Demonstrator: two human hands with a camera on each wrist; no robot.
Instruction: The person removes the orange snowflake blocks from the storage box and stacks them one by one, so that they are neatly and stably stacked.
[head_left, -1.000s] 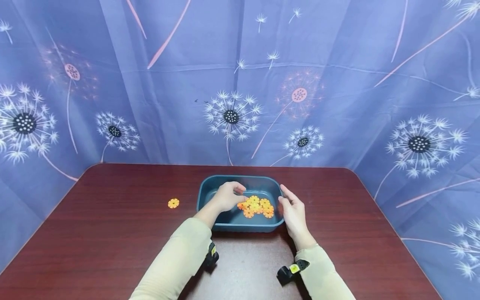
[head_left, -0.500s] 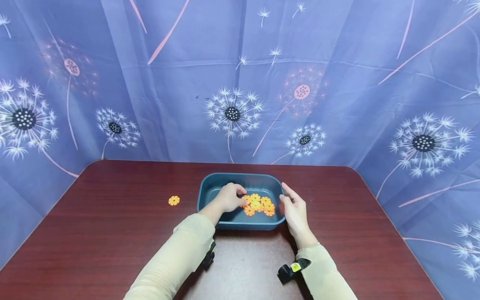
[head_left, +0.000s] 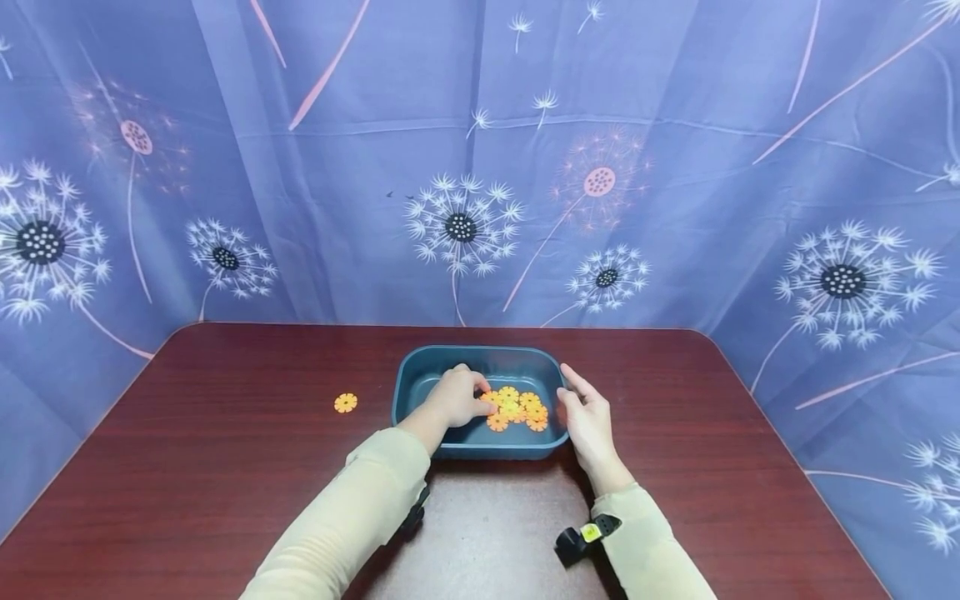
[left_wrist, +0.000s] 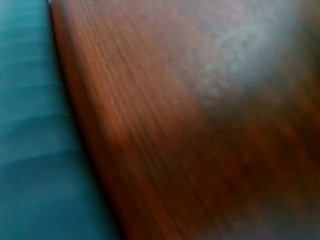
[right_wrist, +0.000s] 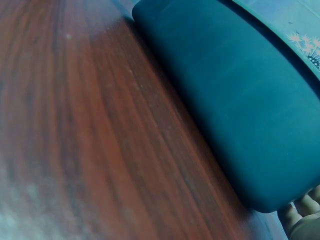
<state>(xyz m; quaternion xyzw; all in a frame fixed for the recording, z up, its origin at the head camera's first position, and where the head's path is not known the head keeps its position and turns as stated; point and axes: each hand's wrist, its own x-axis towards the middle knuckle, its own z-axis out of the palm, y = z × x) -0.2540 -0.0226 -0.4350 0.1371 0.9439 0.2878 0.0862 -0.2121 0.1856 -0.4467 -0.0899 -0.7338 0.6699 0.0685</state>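
Observation:
In the head view a dark teal bin (head_left: 480,451) stands on the table with several orange notched toy discs (head_left: 517,410) piled inside. My left hand (head_left: 455,397) reaches over the near wall into the bin, thumb and index finger on either side of an orange disc (head_left: 491,397) at the pile's left. My right hand (head_left: 588,421) holds the bin's right end, thumb at the rim and the index finger extended along it. The right wrist view shows fingertips (right_wrist: 305,205) at the lower corner of the bin. Only the bin's outer wall (left_wrist: 40,125) and table show in the left wrist view.
One more orange disc (head_left: 346,403) lies flat on the reddish-brown table (head_left: 247,467), left of the bin. A blue dandelion-print curtain (head_left: 360,250) hangs behind and at both sides of the table.
My left hand has shifted slightly inside the bin, and the disc by its thumb now shows higher, between thumb and index finger. My right hand stays at the bin's right end.

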